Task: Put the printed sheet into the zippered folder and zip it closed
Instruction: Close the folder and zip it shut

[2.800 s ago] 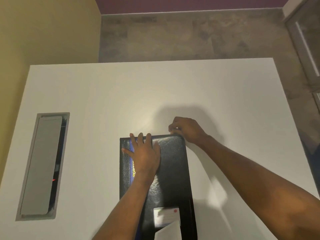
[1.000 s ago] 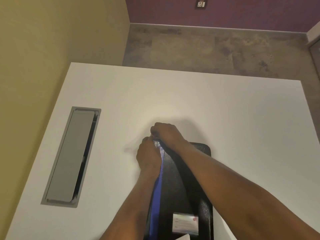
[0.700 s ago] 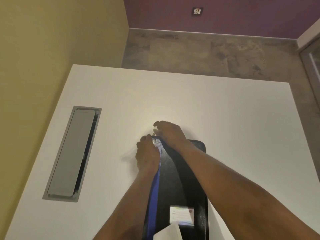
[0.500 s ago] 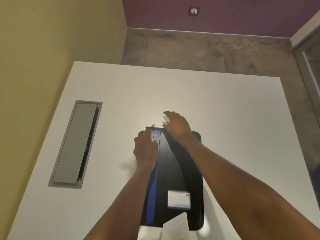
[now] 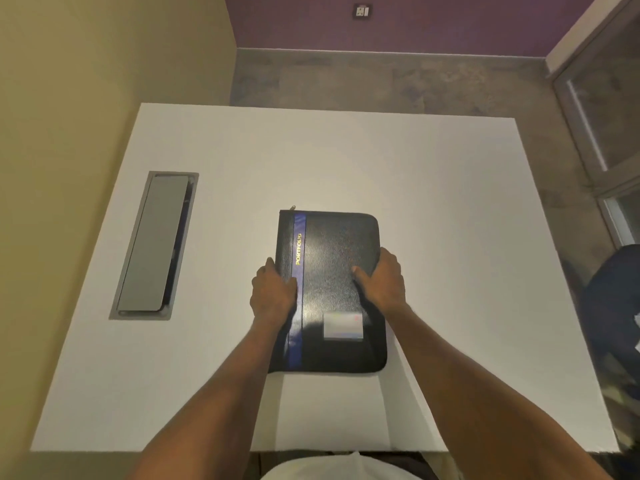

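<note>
White table [image 5: 433, 209] — your left hand [image 5: 272, 294] and right hand [image 5: 382, 284] clasp the side edges of the closed black zippered folder [image 5: 337, 258] lying flat at centre. Grey cable hatch [image 5: 156, 245] to your left. Yellow wall [image 5: 86, 81], purple wall [image 5: 450, 22], grey floor [image 5: 381, 84] beyond.

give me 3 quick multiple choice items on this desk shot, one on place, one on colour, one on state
1. Where does the grey cable hatch sit relative to the zippered folder?
A. to its left
B. to its right
C. on top of it

2. What colour is the stripe down the folder's cover?
A. red
B. blue
C. green

3. How does the folder lie?
A. open flat
B. standing on edge
C. closed, flat on the white table

Answers:
1 A, the hatch is set into the table left of the folder.
2 B, a blue band bears gold lettering.
3 C, the cover is shut, with the left hand and right hand gripping its side edges.
</note>
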A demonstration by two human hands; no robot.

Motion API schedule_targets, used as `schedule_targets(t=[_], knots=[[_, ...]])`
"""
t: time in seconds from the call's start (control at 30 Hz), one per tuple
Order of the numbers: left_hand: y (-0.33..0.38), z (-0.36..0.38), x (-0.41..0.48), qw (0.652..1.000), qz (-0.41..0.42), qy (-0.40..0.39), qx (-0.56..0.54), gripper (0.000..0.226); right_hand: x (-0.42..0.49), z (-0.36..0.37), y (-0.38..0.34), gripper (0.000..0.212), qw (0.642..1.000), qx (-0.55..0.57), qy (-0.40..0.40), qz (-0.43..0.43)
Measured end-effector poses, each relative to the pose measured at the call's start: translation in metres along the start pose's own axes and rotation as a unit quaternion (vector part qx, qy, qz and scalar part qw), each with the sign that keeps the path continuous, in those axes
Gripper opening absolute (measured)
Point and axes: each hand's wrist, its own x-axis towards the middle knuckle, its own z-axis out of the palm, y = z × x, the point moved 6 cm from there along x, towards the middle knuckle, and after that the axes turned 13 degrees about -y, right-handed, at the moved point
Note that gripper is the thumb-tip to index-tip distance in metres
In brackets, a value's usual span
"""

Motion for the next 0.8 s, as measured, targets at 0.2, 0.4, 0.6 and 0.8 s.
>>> schedule_targets(t=[0.2, 0.4, 0.6, 0.8], knots=[[-0.024, 0.023, -0.025, 1.0, -0.021, -0.003, -0.013, 0.047, -0.046, 0.038, 0.049, 0.064, 0.998, 0.033, -0.023, 0.048], [-0.04, 0.037, -0.03, 0.999, -0.015, 0.017, -0.041, 0.038, -0.054, 0.054, 0.069, 0.063, 0.996, 0.041, -0.011, 0.076], [-0.049, 0.034, -0.011, 0.991, -0.055, 0.003, -0.122, 0.029, -0.035, 0.047, 0.071, 0.075, 0.988, 0.014, -0.049, 0.143], [-0.057, 0.013, 0.004, 0.986, -0.084, 0.013, -0.146, 0.036, -0.028, 0.041, 0.049, 0.076, 0.989, -0.017, -0.048, 0.14]])
